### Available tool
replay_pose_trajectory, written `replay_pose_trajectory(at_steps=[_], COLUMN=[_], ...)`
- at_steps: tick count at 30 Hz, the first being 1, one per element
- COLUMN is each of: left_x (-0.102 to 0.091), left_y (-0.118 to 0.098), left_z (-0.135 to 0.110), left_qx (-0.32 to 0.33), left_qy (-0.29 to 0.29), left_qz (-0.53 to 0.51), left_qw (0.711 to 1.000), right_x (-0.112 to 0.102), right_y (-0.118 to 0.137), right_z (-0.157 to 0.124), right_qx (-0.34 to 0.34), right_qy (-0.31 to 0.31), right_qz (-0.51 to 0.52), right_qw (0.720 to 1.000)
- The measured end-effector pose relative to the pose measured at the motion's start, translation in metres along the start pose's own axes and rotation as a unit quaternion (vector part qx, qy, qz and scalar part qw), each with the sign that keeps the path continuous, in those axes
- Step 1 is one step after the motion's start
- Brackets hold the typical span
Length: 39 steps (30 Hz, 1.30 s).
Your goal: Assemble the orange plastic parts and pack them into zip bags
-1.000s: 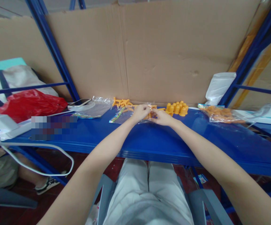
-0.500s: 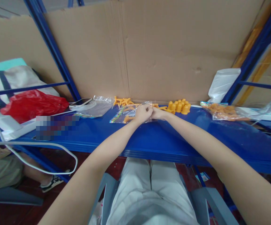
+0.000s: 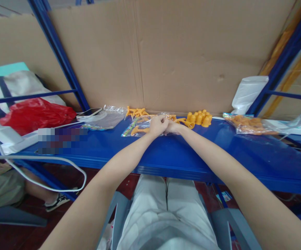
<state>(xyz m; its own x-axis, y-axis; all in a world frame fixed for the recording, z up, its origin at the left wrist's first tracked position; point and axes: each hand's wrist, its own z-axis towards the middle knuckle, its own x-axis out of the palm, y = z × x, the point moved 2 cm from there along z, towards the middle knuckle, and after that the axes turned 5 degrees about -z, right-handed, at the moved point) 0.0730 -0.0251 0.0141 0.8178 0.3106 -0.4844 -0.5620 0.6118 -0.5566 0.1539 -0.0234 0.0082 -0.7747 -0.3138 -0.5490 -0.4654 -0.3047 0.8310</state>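
My left hand (image 3: 157,125) and my right hand (image 3: 173,127) meet over a clear plastic bag (image 3: 128,129) with a colourful printed edge. The left fingers are curled closed at the bag's opening end. My right hand presses against the left one, its fingers mostly hidden; what it grips cannot be made out. Orange plastic pieces (image 3: 140,130) show through the film left of my hands. Just right of them lie orange trumpet-shaped pieces (image 3: 189,124), with a cluster of orange cup-shaped pieces (image 3: 199,117) beyond. Orange branched pieces (image 3: 137,112) sit behind the bag.
A filled bag of orange pieces (image 3: 251,124) lies on the blue table (image 3: 181,152) at right, near a white pouch (image 3: 249,93). To the left are a flat clear bag (image 3: 111,119), a phone, a red plastic bag (image 3: 38,116) and a white cable (image 3: 72,189). Cardboard (image 3: 179,55) stands behind.
My hands stay together in nearly the same spot, with the right one shifted slightly. The orange piece at the left of the bag shows more fully now.
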Motion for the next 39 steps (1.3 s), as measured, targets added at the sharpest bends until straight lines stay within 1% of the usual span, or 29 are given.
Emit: replay_pose_trajectory(at_steps=[5, 8, 11, 13, 16, 19, 21, 22, 25, 27, 29, 32, 36, 39], left_x=[-0.002, -0.012, -0.028, -0.039, -0.057, -0.073, -0.081, -0.084, -0.086, -0.086, -0.087, -0.088, -0.088, -0.085], left_y=[-0.002, 0.0, 0.011, 0.024, 0.047, 0.066, 0.074, 0.076, 0.083, 0.085, 0.088, 0.093, 0.094, 0.089], left_z=[0.001, 0.007, 0.016, 0.021, 0.027, 0.031, 0.032, 0.032, 0.029, 0.027, 0.027, 0.026, 0.026, 0.027], left_qx=[-0.005, -0.029, -0.098, -0.152, -0.249, -0.293, -0.292, -0.309, -0.418, -0.468, -0.481, -0.48, -0.434, -0.408], left_qy=[0.009, -0.004, -0.042, -0.037, -0.032, -0.017, -0.018, -0.008, 0.019, 0.022, 0.017, -0.001, -0.051, -0.064], left_qz=[-0.027, -0.017, 0.051, 0.097, 0.134, 0.145, 0.127, 0.111, 0.047, 0.005, -0.021, -0.03, -0.039, -0.059], left_qw=[1.0, 0.999, 0.993, 0.983, 0.959, 0.945, 0.948, 0.945, 0.907, 0.884, 0.877, 0.877, 0.899, 0.909], right_x=[0.002, 0.001, -0.001, -0.003, -0.004, -0.004, -0.004, -0.003, -0.002, -0.002, -0.001, 0.0, -0.001, -0.001], right_y=[-0.005, -0.008, -0.007, -0.006, -0.006, -0.008, -0.008, -0.008, -0.007, -0.007, -0.007, -0.009, -0.012, -0.013], right_z=[0.006, 0.01, 0.01, 0.009, 0.01, 0.01, 0.009, 0.008, 0.006, 0.005, 0.006, 0.007, 0.009, 0.009], right_qx=[-0.012, -0.025, -0.026, -0.003, 0.031, 0.044, 0.053, 0.058, 0.072, 0.078, 0.077, 0.065, 0.055, 0.055], right_qy=[0.004, 0.013, 0.032, 0.03, 0.02, 0.012, 0.005, 0.002, -0.006, -0.012, -0.014, -0.013, -0.014, -0.009], right_qz=[-0.033, -0.051, -0.076, -0.098, -0.108, -0.085, -0.062, -0.051, -0.026, -0.02, -0.02, -0.016, -0.014, -0.023], right_qw=[0.999, 0.998, 0.996, 0.995, 0.993, 0.995, 0.997, 0.997, 0.997, 0.997, 0.997, 0.998, 0.998, 0.998])
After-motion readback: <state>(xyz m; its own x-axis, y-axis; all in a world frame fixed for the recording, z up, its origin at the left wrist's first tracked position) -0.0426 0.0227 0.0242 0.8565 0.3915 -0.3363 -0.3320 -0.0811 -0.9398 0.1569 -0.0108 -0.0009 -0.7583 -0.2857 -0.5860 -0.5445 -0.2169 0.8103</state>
